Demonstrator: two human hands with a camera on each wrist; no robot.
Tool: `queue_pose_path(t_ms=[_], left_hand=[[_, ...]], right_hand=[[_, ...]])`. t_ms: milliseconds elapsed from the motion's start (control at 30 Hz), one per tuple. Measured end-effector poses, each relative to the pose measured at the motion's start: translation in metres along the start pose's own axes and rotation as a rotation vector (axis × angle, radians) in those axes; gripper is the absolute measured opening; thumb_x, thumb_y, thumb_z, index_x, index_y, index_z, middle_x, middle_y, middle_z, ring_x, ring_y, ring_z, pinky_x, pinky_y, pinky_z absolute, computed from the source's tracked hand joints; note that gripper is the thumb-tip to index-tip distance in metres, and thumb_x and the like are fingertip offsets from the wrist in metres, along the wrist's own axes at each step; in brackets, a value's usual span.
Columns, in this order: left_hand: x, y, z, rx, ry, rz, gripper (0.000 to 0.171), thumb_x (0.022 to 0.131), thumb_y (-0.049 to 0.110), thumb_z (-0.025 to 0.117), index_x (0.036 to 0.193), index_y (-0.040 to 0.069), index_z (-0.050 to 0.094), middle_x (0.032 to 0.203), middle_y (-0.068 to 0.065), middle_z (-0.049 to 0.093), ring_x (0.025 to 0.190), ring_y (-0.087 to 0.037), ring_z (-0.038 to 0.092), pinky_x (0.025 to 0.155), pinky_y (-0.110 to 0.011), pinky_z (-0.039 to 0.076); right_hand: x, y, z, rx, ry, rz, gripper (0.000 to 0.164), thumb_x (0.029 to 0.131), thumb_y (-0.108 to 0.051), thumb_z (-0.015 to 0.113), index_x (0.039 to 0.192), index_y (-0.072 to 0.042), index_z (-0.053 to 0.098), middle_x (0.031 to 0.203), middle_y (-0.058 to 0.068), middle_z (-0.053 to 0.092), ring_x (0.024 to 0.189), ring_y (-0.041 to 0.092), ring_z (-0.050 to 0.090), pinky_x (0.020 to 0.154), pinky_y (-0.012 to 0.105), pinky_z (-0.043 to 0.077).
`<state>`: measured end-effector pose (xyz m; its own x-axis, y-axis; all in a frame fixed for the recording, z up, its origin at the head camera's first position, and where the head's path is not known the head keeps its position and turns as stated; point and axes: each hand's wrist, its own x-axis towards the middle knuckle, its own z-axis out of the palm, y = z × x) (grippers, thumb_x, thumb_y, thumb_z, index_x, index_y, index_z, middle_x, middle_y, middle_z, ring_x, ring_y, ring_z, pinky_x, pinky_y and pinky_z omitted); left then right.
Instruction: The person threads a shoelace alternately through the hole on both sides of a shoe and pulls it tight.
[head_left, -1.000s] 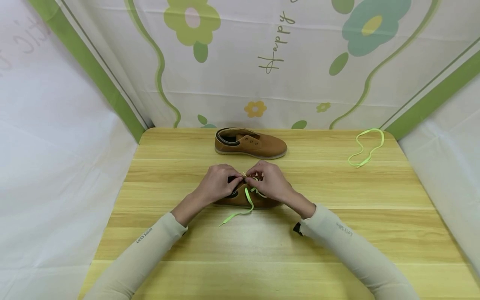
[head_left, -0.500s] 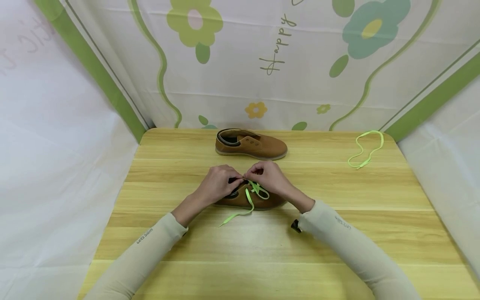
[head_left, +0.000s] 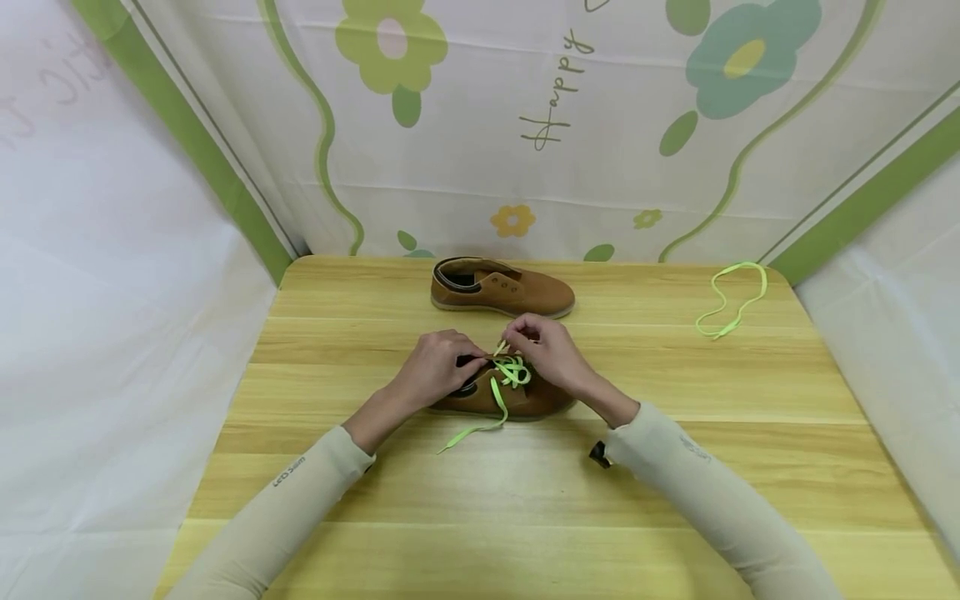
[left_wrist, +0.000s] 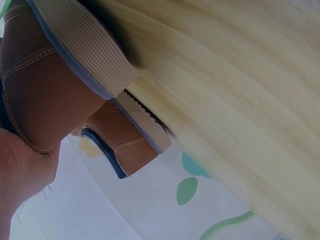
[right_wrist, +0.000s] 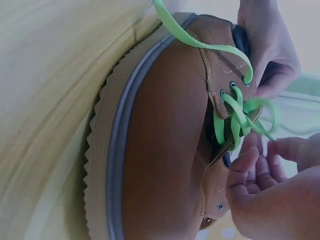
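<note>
A brown leather shoe [head_left: 480, 403] stands in front of me, toe to the right, with a bright green lace [head_left: 514, 371] threaded through some eyelets. My left hand [head_left: 437, 364] pinches the far eyelet flap of its opening. Just right of it, my right hand [head_left: 552, 354] pinches a stretch of the lace coming up from that flap. In the right wrist view, the lace [right_wrist: 239, 112] crosses between the flaps beside the right hand's fingertips [right_wrist: 247, 159]. One loose lace end trails over the near side onto the table. The left wrist view shows the shoe's heel [left_wrist: 55, 100].
Behind stands a second brown shoe [head_left: 532, 292], its eyelets unlaced and toe also right. Another green lace [head_left: 731, 300] lies looped at the table's back right. A flower-printed cloth [head_left: 450, 167] hangs along the table's back edge [head_left: 637, 262].
My right hand has moved up and right, away from the left hand, drawing lace from the flap. The lace loop over the shoe looks smaller. My left hand has stayed in place.
</note>
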<state>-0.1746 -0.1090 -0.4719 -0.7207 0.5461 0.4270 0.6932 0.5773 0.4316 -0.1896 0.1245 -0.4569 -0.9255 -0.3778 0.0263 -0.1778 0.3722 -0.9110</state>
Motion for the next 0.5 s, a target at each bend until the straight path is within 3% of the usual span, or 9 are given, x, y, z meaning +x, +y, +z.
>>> queue_pose_path(t_ms=[233,400,500], left_hand=[[0.000,0.000,0.001,0.015,0.016,0.005,0.006,0.091,0.010,0.085,0.096,0.008,0.086,0.090,-0.004,0.081,0.084,-0.019,0.076,0.076,-0.035,0.062],[-0.001,0.000,0.001,0.012,0.013,0.004,0.006,0.091,0.008,0.084,0.097,0.008,0.086,0.089,-0.004,0.081,0.084,-0.019,0.076,0.075,-0.035,0.062],[-0.002,-0.001,0.001,0.009,0.011,0.005,0.006,0.091,0.007,0.084,0.097,0.007,0.085,0.090,-0.005,0.081,0.084,-0.020,0.076,0.075,-0.035,0.062]], right_hand=[[-0.002,0.002,-0.012,0.210,0.096,0.029,0.017,0.108,-0.007,0.060,0.108,0.008,0.069,0.097,0.018,0.077,0.084,0.015,0.073,0.073,0.026,0.058],[-0.007,0.006,-0.025,0.304,0.172,0.070,0.021,0.108,-0.005,0.059,0.109,0.016,0.064,0.090,0.010,0.076,0.080,0.013,0.074,0.074,0.028,0.061],[-0.011,0.011,-0.035,0.334,0.212,0.082,0.023,0.108,-0.005,0.058,0.110,0.018,0.061,0.087,0.005,0.076,0.080,0.015,0.076,0.078,0.034,0.064]])
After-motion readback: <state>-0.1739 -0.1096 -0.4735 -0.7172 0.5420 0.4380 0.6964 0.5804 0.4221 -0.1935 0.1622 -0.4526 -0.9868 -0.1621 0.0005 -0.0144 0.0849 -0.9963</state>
